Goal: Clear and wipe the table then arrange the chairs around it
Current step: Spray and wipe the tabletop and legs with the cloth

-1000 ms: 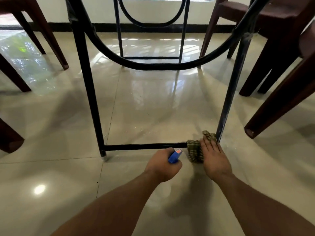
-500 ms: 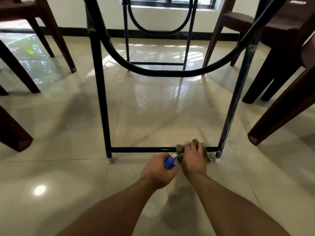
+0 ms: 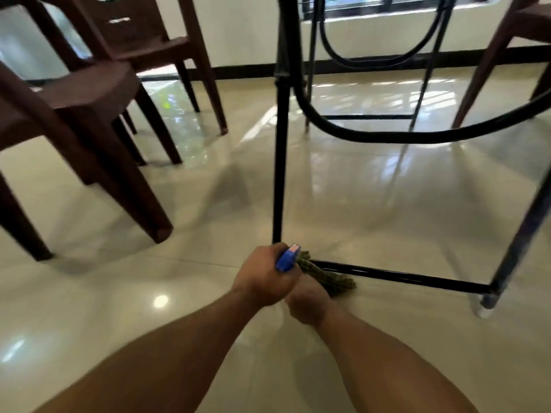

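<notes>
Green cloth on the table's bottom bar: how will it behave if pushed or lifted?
Probably floppy: the cloth lies bunched in folds against the bar at the right hand. Likely light, and should slide easily on the glossy floor.

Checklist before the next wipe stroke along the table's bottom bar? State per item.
1. Cloth on the bottom bar: ok, it lies over the bar's left end.
2. Right hand on the cloth: ok. Finger grip: cannot tell, the left hand hides it.
3. Left hand grips the blue object: ok, though it crowds the cloth.
4. Bar free toward the right table leg: ok, nothing on it.
5. Brown chair apart from both arms: ok, off to the left.
</notes>
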{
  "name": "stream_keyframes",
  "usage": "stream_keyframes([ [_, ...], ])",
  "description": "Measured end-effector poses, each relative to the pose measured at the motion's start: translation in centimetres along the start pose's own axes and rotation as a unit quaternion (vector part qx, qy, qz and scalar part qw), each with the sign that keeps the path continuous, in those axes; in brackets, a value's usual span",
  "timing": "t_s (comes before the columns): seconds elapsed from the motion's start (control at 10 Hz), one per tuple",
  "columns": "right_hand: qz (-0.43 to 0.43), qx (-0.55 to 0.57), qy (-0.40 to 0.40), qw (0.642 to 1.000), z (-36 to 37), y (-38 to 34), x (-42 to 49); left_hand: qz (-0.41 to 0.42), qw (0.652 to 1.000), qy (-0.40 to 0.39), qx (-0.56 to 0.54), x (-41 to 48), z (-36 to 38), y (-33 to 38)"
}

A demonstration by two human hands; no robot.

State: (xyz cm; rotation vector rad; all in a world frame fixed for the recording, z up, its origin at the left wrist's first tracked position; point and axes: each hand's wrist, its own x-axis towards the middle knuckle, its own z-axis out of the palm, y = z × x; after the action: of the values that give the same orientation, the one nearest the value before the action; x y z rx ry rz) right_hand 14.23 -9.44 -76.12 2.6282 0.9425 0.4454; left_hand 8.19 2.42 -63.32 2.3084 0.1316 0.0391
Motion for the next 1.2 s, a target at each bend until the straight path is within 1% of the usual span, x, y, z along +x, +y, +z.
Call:
stream_keyframes([
  [0.1, -0.032, 0.278, -0.095, 0.955, -0.9, -0.5, -1.0, -0.039, 0.998, 0.031, 0.035, -0.1, -2.2, -1.5],
  [0.2, -0.048, 0.203, -0.047, 0.977, 0.0, 2.1, -2.5, -0.069, 0.996, 0.036, 0.037, -0.4, -2.2, -1.7],
  [0.3, 0.062, 0.127, -0.117, 0.983, 1.0, 8.4, -6.0, -0.069, 0.997, 0.015, -0.004, 0.2, -0.6, 0.0],
  [0.4, 0.113, 0.055, -0.200, 0.972, -0.1, 15.6, -10.6, -0.031, 0.999, -0.029, -0.012, 1.0, 2.3, 3.0],
  [0.5, 0.144, 0.082, -0.243, 0.956, -3.0, 21.5, -14.4, 0.027, 0.996, -0.088, -0.007, 1.9, 5.8, 6.9],
  [0.6, 0.142, 0.161, -0.292, 0.932, -5.6, 25.3, -17.2, 0.075, 0.989, -0.128, -0.003, 2.9, 9.8, 10.7],
  [0.7, 0.218, 0.279, -0.274, 0.894, -5.9, 26.9, -19.0, 0.079, 0.985, -0.150, -0.006, 3.4, 12.6, 12.9],
  [0.8, 0.398, 0.420, -0.215, 0.787, -4.6, 28.1, -21.2, 0.105, 0.979, -0.175, -0.004, 3.2, 14.8, 15.3],
  [0.9, 0.564, 0.478, -0.189, 0.646, -2.3, 28.9, -23.4, 0.129, 0.975, -0.182, 0.009, 2.9, 15.9, 17.5],
  [1.0, 0.663, 0.566, -0.088, 0.482, -0.9, 28.0, -23.7, 0.123, 0.977, -0.174, -0.015, 3.3, 16.1, 19.0],
  [1.1, 0.663, 0.691, 0.055, 0.283, -1.0, 26.6, -21.2, 0.120, 0.978, -0.172, -0.015, 4.4, 16.5, 20.1],
  [1.2, 0.663, 0.686, 0.118, 0.274, -0.4, 25.6, -18.2, 0.126, 0.978, -0.163, -0.013, 6.0, 16.7, 21.1],
])
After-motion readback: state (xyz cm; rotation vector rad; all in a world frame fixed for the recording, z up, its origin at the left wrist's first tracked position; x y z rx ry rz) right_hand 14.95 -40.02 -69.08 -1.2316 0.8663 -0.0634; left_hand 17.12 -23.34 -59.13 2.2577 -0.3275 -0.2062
